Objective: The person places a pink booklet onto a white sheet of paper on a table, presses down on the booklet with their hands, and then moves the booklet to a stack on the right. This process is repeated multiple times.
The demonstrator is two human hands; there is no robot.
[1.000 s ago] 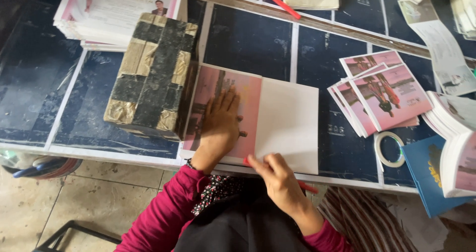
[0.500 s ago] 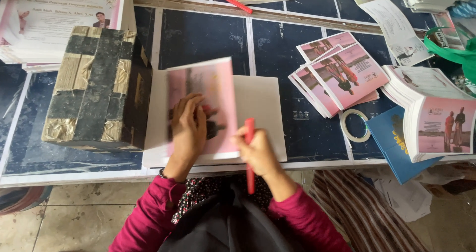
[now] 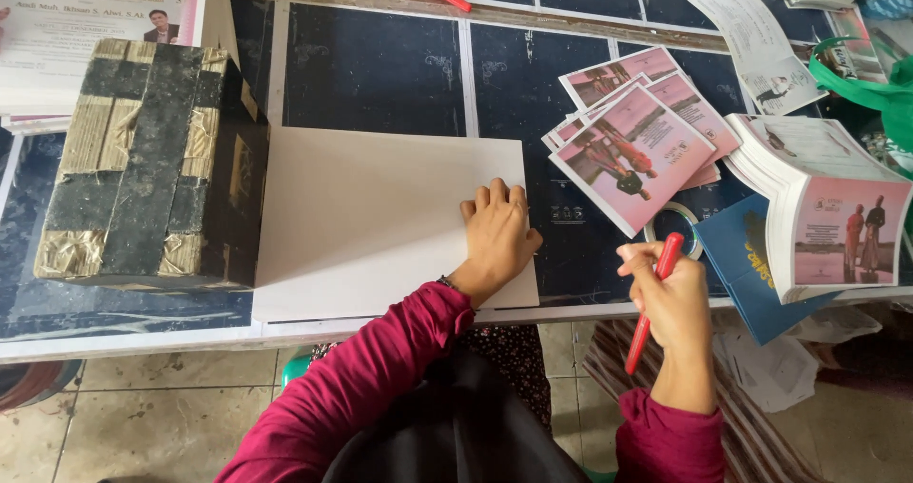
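the large blank cream sheet of card (image 3: 380,222) lies flat at the near edge of the dark blue panelled worktop (image 3: 371,69), its left side butted against a heavy black block patched with gold tape (image 3: 143,164). the left hand (image 3: 496,236) rests palm down on the sheet's right end, fingers curled at its top edge, pressing rather than gripping. the right hand (image 3: 670,298) hovers just off the near edge, well right of the sheet, fist closed around a slim red pen (image 3: 654,302) that points down toward the floor. just beyond that hand sits a clear ring of tape (image 3: 677,226), then a fan of pink printed cards (image 3: 637,126), and at the right edge a thick stack of similar cards (image 3: 827,207) on a blue booklet (image 3: 742,264). white printed sheets (image 3: 90,17) fill the far left corner. below the worktop, pale floor tiles (image 3: 143,416) show.
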